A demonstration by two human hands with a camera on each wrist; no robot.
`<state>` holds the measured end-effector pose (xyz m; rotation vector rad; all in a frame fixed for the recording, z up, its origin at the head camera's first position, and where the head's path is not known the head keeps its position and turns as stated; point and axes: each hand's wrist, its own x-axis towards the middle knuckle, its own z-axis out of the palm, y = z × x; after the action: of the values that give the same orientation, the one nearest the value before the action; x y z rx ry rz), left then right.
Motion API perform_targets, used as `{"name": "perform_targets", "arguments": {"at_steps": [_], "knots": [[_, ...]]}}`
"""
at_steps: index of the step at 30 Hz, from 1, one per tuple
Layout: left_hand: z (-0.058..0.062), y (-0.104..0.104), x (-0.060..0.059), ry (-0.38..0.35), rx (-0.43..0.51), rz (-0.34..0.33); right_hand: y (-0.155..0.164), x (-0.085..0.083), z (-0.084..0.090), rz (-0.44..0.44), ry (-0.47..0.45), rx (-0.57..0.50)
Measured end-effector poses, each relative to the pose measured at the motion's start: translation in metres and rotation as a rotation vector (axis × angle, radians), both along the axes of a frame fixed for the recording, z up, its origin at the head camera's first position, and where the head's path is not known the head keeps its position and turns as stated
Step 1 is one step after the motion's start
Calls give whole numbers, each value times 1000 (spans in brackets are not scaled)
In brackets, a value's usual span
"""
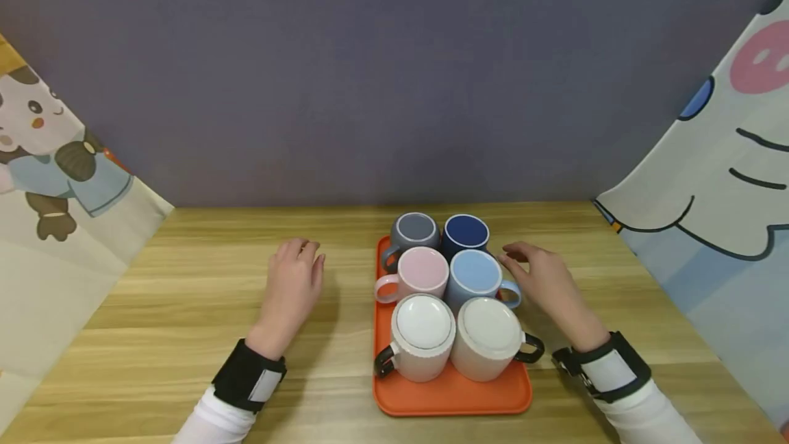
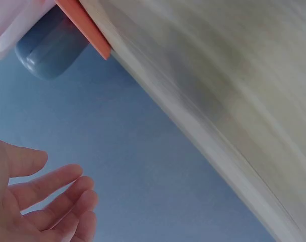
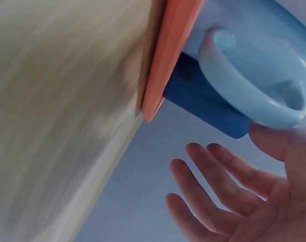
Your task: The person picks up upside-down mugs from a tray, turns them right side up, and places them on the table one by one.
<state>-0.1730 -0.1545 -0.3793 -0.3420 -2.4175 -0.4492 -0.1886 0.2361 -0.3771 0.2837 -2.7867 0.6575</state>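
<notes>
Several mugs stand upside down in rows of two on an orange tray (image 1: 453,397). At the back are a grey mug (image 1: 416,230) and a dark blue mug (image 1: 466,233); a pink mug (image 1: 422,270) and a light blue mug (image 1: 476,273) fill the middle. Two white mugs with black handles, a left one (image 1: 423,334) and a right one (image 1: 488,338), are in front. My right hand (image 1: 545,279) is beside the light blue mug, thumb close to its handle (image 3: 243,91), fingers loosely spread, holding nothing. Left of the tray, my empty left hand (image 1: 290,286) hovers with relaxed fingers.
The tray lies on a wood-grain table (image 1: 203,279). Behind it rises a grey-blue wall (image 1: 382,81). Cartoon-printed cloths hang at the left (image 1: 68,156) and right (image 1: 709,190). Each wrist wears a black strap.
</notes>
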Motion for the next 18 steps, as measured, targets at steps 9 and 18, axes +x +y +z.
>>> {"name": "perform_targets", "arguments": {"at_steps": [9,18], "knots": [[0,-18,-1,-21,7,37,-7,-10,3,52,-14,-27],[-1,-42,0,13,-7,56,-6,-16,7,122,-103,-82]]}}
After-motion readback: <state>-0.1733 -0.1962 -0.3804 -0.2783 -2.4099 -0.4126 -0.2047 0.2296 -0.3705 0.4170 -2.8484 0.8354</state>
